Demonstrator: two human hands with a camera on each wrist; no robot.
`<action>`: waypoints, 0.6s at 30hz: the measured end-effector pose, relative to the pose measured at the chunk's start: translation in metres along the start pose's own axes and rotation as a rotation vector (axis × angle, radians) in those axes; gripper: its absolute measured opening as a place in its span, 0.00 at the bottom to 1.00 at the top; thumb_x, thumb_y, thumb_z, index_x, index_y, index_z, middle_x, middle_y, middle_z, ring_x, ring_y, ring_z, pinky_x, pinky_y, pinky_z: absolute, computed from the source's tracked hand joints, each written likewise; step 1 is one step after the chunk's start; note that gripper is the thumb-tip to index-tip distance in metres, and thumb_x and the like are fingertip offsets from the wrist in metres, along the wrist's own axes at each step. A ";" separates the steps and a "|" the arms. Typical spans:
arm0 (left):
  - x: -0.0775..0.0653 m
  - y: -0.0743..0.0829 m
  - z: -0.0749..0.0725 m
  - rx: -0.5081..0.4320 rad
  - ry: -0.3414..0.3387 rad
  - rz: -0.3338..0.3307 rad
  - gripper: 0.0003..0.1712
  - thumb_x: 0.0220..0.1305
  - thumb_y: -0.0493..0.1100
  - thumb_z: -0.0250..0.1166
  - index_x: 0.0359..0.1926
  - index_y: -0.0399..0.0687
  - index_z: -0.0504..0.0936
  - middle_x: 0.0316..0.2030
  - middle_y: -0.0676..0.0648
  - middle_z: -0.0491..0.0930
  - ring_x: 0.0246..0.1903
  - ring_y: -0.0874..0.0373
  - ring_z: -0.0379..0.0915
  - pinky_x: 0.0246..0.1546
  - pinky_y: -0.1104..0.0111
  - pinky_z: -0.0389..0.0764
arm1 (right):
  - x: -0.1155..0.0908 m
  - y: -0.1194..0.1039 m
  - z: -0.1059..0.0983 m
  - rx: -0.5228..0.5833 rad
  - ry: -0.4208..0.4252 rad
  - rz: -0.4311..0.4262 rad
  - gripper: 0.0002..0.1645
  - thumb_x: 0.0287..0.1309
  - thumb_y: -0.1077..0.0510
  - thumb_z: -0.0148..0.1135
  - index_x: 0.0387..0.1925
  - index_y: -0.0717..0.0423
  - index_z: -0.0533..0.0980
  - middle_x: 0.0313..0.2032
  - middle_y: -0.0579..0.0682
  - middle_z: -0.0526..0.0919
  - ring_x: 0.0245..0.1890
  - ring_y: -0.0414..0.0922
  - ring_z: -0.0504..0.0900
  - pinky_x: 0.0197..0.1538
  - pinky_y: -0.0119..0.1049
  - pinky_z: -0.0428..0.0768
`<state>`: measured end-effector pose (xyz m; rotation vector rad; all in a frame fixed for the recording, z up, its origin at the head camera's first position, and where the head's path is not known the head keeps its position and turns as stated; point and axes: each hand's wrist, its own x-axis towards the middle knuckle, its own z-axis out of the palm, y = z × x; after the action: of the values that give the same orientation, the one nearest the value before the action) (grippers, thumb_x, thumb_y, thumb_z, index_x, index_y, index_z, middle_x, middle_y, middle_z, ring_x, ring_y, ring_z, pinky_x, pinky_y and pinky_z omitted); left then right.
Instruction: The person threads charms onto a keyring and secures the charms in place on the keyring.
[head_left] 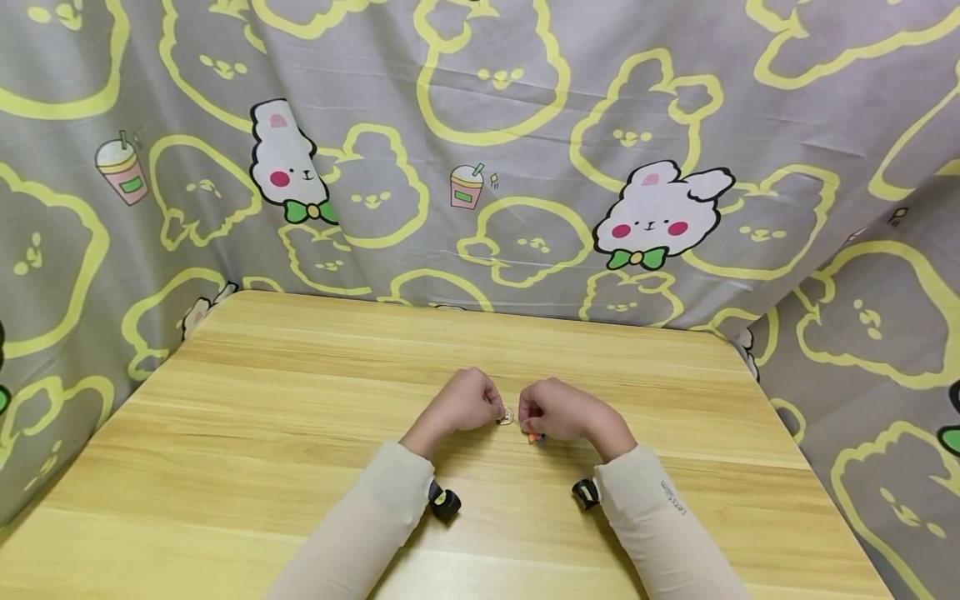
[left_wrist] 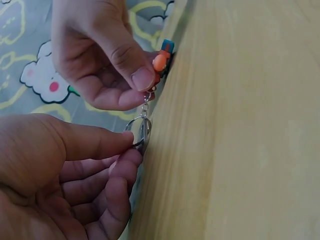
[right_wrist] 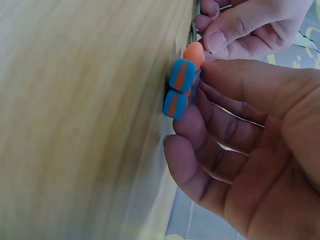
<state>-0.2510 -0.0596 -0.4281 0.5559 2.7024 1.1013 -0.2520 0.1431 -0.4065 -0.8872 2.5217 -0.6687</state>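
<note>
A keychain is stretched between the two hands, low over the wooden table. My left hand (head_left: 467, 402) pinches its silver split ring (left_wrist: 145, 132) between thumb and forefinger. A short metal chain (left_wrist: 145, 108) links the ring to a small rubbery figure (right_wrist: 182, 80) in orange and blue, with two blue-and-orange striped, foot-like blocks. My right hand (head_left: 564, 410) pinches the figure near the chain end, its thumb and forefinger covering part of it. In the right wrist view, the figure's striped blocks stick out past the fingertips, right at the tabletop.
The light wood-grain table (head_left: 300, 375) spreads around both hands. Behind it and along its sides hangs a grey curtain (head_left: 375, 100) printed with yellow outlines and white rabbits. A black wrist camera (head_left: 446, 503) sits at the left cuff, another camera (head_left: 585, 494) at the right.
</note>
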 end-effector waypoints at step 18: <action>-0.003 0.002 -0.006 0.003 -0.002 -0.047 0.07 0.63 0.38 0.73 0.27 0.46 0.89 0.22 0.55 0.82 0.21 0.61 0.71 0.24 0.71 0.72 | -0.006 -0.001 -0.008 0.023 0.002 0.018 0.07 0.69 0.63 0.64 0.32 0.53 0.79 0.27 0.43 0.84 0.27 0.39 0.77 0.36 0.36 0.76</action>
<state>-0.2495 -0.0632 -0.4228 0.4912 2.7013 1.0851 -0.2515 0.1489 -0.3981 -0.8555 2.5154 -0.6913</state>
